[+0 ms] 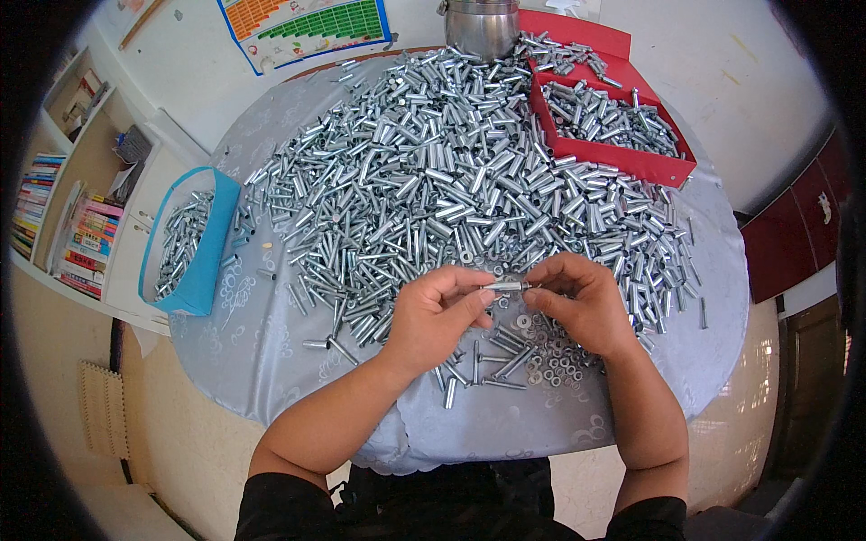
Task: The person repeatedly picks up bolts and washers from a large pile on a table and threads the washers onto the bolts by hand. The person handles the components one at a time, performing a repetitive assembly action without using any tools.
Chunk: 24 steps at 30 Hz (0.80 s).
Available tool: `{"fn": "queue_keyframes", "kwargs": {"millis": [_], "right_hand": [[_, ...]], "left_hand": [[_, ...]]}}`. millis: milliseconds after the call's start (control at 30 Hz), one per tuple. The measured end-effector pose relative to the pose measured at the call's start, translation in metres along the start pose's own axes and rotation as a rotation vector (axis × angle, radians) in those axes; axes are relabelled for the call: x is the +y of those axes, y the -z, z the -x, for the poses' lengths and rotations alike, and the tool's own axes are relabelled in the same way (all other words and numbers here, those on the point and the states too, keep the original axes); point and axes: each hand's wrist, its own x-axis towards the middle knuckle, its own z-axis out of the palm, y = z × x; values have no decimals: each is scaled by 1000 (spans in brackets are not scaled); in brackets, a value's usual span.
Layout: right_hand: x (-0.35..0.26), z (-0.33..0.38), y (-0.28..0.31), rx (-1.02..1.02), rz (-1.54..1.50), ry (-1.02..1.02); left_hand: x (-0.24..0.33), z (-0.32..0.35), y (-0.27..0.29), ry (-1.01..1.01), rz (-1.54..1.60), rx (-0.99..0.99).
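Both hands meet over the near part of a round table (271, 361) covered in a pale patterned cloth. The left hand (433, 317) pinches one small metal sleeve (505, 287) between thumb and forefinger, holding it level, and the right hand (582, 302) has its fingertips closed on the sleeve's other end, so the piece bridges the two hands just above the tabletop. Whether the right fingers also hold a second small part at that end is too small to tell.

Directly beneath the grip, and a little toward the person, lies a scatter of small metal washers (555, 365) mixed with a few loose sleeves. Just beyond the grip, starting almost at the knuckles and spreading away across most of the table, is a large heap of silver metal sleeves (451, 171). Farther out past the right hand, a red cardboard box (622, 158) holds more of the same sleeves. Well off beyond the left hand, at the table's edge, a blue box (207, 243) is partly filled with them. At the far side of the heap, opposite the person, stands a steel pot (481, 27).
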Motion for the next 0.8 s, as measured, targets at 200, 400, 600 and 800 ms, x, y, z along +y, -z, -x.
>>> {"fn": "queue_keyframes", "kwargs": {"millis": [200, 400, 600, 800], "right_hand": [[-3, 1, 0, -8, 46, 13], [-7, -1, 2, -19, 358, 158], [2, -3, -5, -72, 688, 525], [5, -3, -2, -115, 741, 525]], "left_hand": [[0, -1, 3, 27, 10, -22], [-5, -3, 7, 0, 73, 24], [-2, -5, 6, -62, 92, 108], [-3, -5, 6, -69, 94, 122]]}}
